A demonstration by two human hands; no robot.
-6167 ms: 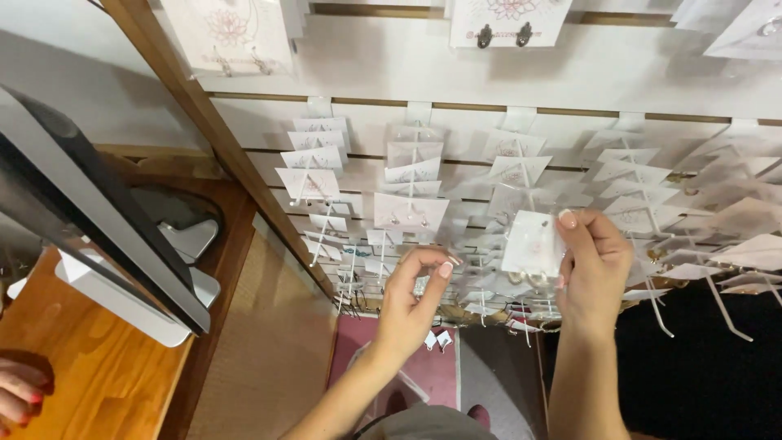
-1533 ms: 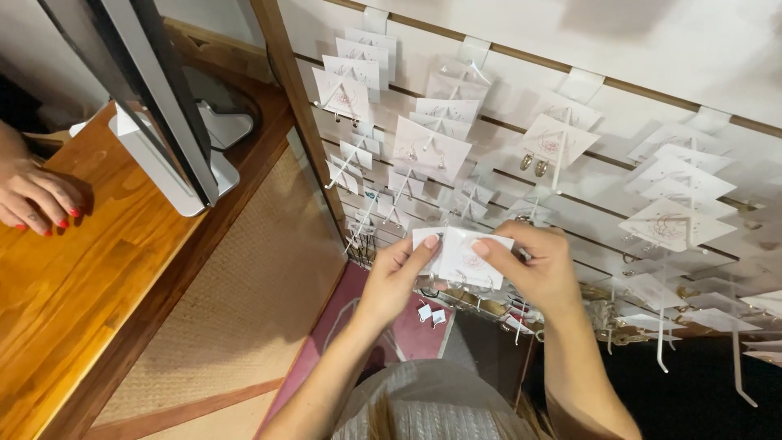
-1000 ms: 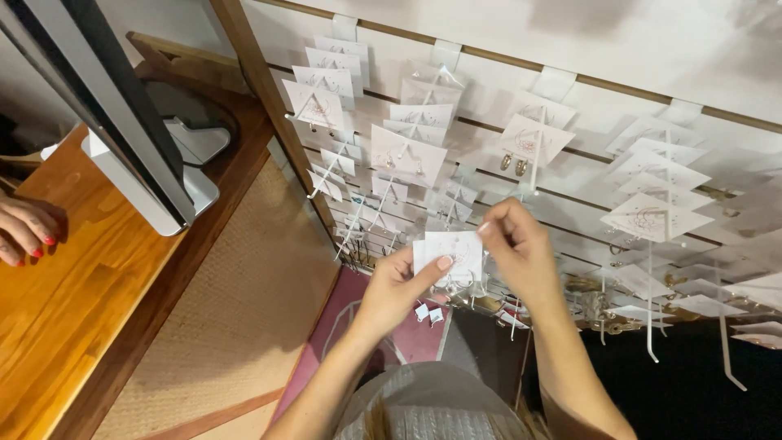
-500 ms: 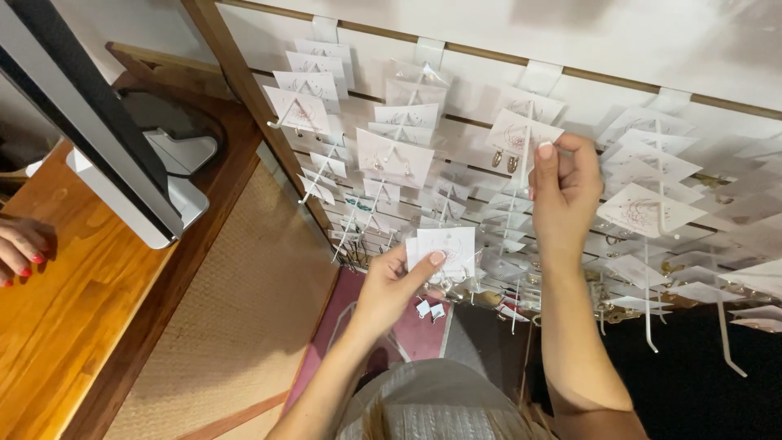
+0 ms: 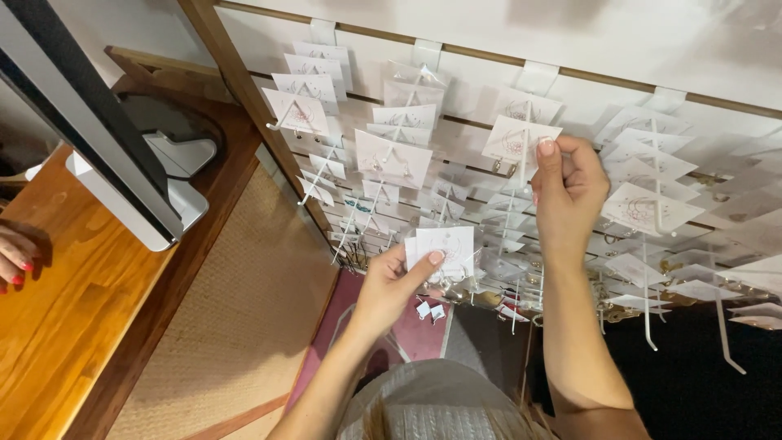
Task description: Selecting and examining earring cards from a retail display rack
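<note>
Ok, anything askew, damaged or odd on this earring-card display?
Nothing stands out. The left hand holds a small stack of white cards; the right hand pinches a hanging card on its hook.

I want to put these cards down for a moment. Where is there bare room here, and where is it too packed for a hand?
Free: the wooden counter between the white monitor base and another person's hand, and the woven mat beside it. Crowded: the display wall, where card-hung hooks sit close around the right hand. The left hand holds white cards.

White wall point(image 5: 652, 41), wood counter point(image 5: 57, 326) w/ monitor point(image 5: 98, 138), woven floor mat point(image 5: 244, 326).
</note>
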